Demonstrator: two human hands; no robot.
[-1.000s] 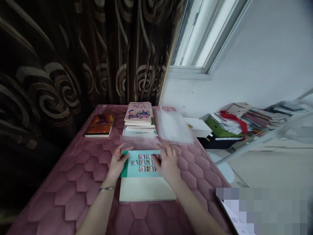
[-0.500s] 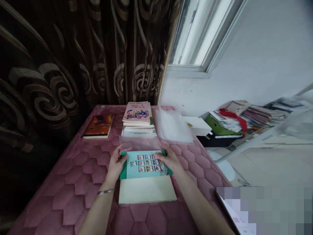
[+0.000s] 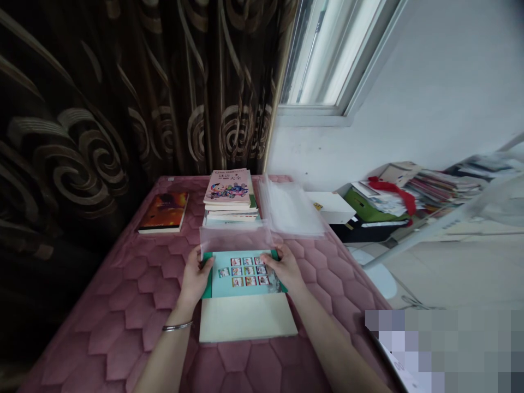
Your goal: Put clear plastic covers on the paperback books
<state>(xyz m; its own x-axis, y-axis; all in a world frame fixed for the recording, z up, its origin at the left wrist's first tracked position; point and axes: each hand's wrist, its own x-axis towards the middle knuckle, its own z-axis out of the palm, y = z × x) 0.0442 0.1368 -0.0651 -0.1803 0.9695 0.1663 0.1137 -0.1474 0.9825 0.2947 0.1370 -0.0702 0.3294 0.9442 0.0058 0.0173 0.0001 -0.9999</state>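
Observation:
In front of me lies a book with its teal back cover [image 3: 229,286] showing, printed with small pictures. Its cream page [image 3: 248,319] extends below the cover, towards me. A clear plastic sleeve [image 3: 235,237] sticks out past the cover's far edge. My left hand [image 3: 195,275] pinches the cover's left edge, thumb on top and fingers at the far corner. At the right edge, my right hand [image 3: 286,268] grips it likewise, its thumb over the printed pictures. Both hands are closed on the covered book; the undersides of the fingers are hidden.
Behind the book stands a stack of books [image 3: 227,188], pink one on top. Clear plastic sleeves [image 3: 292,210] lie to its right, an orange book [image 3: 164,212] to its left. All rest on a quilted pink surface [image 3: 135,305]. A white box [image 3: 331,207] sits beyond the right edge.
The view has shifted slightly. Both hands keep the same hold on the book, and the plastic sleeve's far edge stands a little higher.

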